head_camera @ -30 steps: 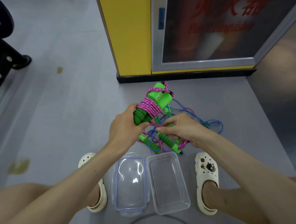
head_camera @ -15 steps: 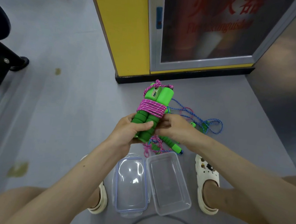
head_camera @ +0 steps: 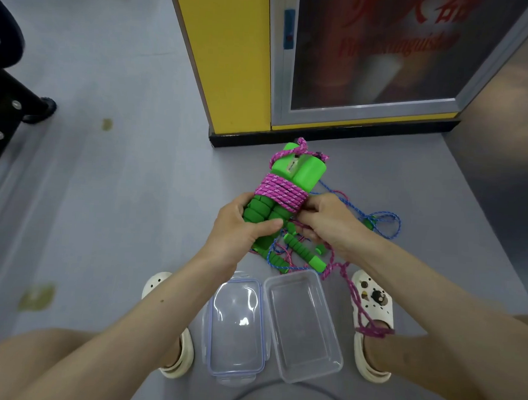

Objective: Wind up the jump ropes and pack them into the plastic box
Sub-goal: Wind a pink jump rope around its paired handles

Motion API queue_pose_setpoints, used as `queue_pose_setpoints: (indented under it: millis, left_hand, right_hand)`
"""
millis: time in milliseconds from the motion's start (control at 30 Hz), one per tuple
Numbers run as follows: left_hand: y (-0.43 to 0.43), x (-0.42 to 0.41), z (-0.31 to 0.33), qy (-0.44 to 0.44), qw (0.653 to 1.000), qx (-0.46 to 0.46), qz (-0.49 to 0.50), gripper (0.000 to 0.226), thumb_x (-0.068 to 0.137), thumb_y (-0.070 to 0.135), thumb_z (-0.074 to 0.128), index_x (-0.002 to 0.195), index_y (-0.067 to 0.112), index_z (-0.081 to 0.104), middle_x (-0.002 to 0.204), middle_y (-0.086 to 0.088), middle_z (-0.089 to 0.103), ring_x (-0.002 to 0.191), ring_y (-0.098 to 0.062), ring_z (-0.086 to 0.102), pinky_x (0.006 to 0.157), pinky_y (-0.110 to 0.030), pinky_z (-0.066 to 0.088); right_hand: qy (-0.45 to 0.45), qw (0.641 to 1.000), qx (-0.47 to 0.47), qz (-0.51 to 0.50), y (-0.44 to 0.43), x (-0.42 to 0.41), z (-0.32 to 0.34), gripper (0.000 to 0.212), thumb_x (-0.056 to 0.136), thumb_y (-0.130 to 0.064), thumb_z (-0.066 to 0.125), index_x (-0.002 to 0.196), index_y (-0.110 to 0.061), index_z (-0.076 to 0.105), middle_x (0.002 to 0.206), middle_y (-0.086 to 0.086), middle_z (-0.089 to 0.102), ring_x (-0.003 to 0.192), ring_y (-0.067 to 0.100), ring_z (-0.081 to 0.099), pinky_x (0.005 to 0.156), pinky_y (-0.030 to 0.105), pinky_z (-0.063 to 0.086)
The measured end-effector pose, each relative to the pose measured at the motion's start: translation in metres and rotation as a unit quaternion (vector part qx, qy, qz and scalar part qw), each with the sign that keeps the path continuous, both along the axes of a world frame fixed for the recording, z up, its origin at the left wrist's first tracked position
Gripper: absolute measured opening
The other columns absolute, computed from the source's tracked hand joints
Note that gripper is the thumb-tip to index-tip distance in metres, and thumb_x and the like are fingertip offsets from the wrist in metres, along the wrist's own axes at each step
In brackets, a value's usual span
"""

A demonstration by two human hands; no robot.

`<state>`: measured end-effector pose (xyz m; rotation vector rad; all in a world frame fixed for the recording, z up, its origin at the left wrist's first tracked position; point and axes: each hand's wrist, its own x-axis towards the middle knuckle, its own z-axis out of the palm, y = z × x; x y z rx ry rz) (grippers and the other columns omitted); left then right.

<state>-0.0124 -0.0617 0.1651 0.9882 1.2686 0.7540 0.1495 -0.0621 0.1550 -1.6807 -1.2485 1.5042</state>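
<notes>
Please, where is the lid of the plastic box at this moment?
In the head view, the lid lies on the floor, just left of the open plastic box, beside the left shoe.

Blurry "Fire Extinguisher" on cabinet glass (head_camera: 373,83)

The box (head_camera: 305,324) and its lid (head_camera: 237,330) are clear plastic, smooth and glossy. The handles (head_camera: 260,209) have ribbed matt foam grips — their tops are shiny hard plastic. The pink cord (head_camera: 283,190) is braided cloth, rough-looking. The floor (head_camera: 119,192) is matt.
</notes>
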Motion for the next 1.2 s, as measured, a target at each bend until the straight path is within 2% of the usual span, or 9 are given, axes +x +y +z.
queue_pose_setpoints:
  millis: [167,300,400,500,633,767,900,1000,1200]
  left_hand:
    - [0.003,-0.003,-0.009,0.091,0.992,0.083,0.032,0.048,0.074,0.001,0.077,0.113,0.018,0.055,0.094,-0.005,0.066,0.083,-0.023,0.067,0.062,-0.026,0.053]
    - [0.001,-0.002,-0.008,0.126,0.982,0.141,0.019,0.045,0.074,0.004,0.076,0.107,0.026,0.054,0.09,0.003,0.064,0.077,-0.011,0.065,0.066,-0.026,0.055]
    - [0.003,-0.004,-0.006,0.105,0.983,0.143,0.05,0.043,0.075,0.003,0.076,0.103,0.026,0.054,0.084,0.007,0.063,0.065,-0.001,0.061,0.06,-0.018,0.053]
    - [0.007,-0.007,-0.006,0.109,0.982,0.137,0.067,0.042,0.076,0.005,0.076,0.105,0.026,0.055,0.089,0.005,0.064,0.077,-0.009,0.063,0.067,-0.025,0.056]
    - [0.018,-0.021,-0.009,0.067,0.985,0.05,0.152,0.043,0.078,0.003,0.074,0.114,0.016,0.053,0.104,-0.011,0.066,0.093,-0.028,0.067,0.065,-0.03,0.053]
    - [0.028,-0.038,-0.014,0.051,0.979,-0.015,0.196,0.046,0.08,0.007,0.073,0.121,0.01,0.053,0.111,-0.015,0.065,0.099,-0.034,0.066,0.068,-0.033,0.054]
    - [0.025,-0.046,-0.02,0.071,0.978,-0.028,0.193,0.048,0.08,0.005,0.073,0.123,0.009,0.052,0.109,-0.013,0.065,0.092,-0.031,0.067,0.067,-0.032,0.054]
    - [0.026,-0.052,-0.021,0.063,0.977,-0.039,0.2,0.046,0.081,0.003,0.071,0.123,0.009,0.052,0.104,-0.012,0.065,0.078,-0.025,0.066,0.062,-0.03,0.052]
    - [0.024,-0.06,-0.024,0.077,0.974,-0.04,0.211,0.045,0.08,0.004,0.072,0.12,0.013,0.052,0.111,-0.013,0.065,0.097,-0.032,0.066,0.063,-0.03,0.051]
  right_hand:
    - [-0.058,0.995,0.022,0.082,-0.005,-0.003,-0.002,0.011,0.097,-0.013,0.05,0.094,-0.007,0.06,0.054,0.01,0.06,0.03,0.009,0.045,0.033,0.018,0.032]
    - [-0.113,0.988,0.032,0.096,-0.004,0.0,-0.009,0.011,0.098,-0.008,0.042,0.103,-0.011,0.051,0.056,0.012,0.064,0.033,0.013,0.053,0.034,0.02,0.038]
    - [-0.2,0.972,0.065,0.108,0.003,0.008,-0.009,0.014,0.089,-0.001,0.045,0.09,-0.012,0.053,0.063,0.01,0.066,0.043,0.016,0.061,0.042,0.02,0.045]
    - [-0.304,0.941,0.091,0.114,0.006,0.013,-0.017,0.012,0.083,-0.005,0.046,0.077,-0.013,0.053,0.075,0.011,0.063,0.072,0.03,0.064,0.063,0.035,0.051]
    - [-0.418,0.899,0.092,0.098,0.0,0.025,-0.033,0.015,0.08,-0.003,0.05,0.067,-0.007,0.055,0.074,0.008,0.053,0.077,0.032,0.057,0.06,0.034,0.038]
    - [-0.318,0.939,0.131,0.01,0.0,0.042,-0.027,0.02,0.082,0.004,0.055,0.09,-0.005,0.071,0.084,0.005,0.061,0.076,0.018,0.058,0.064,0.024,0.04]
    - [-0.118,0.992,0.019,-0.037,-0.005,0.044,-0.02,0.02,0.09,0.007,0.051,0.099,-0.002,0.067,0.068,0.007,0.058,0.037,0.001,0.047,0.036,0.01,0.034]
    - [-0.086,0.996,-0.014,-0.026,-0.009,0.046,-0.019,0.012,0.09,0.001,0.056,0.093,-0.005,0.066,0.069,0.009,0.058,0.038,0.0,0.047,0.04,0.008,0.038]
    - [-0.129,0.99,-0.052,-0.018,-0.005,0.06,-0.035,0.01,0.089,-0.006,0.061,0.089,-0.009,0.07,0.067,0.005,0.058,0.056,0.012,0.047,0.059,0.023,0.043]
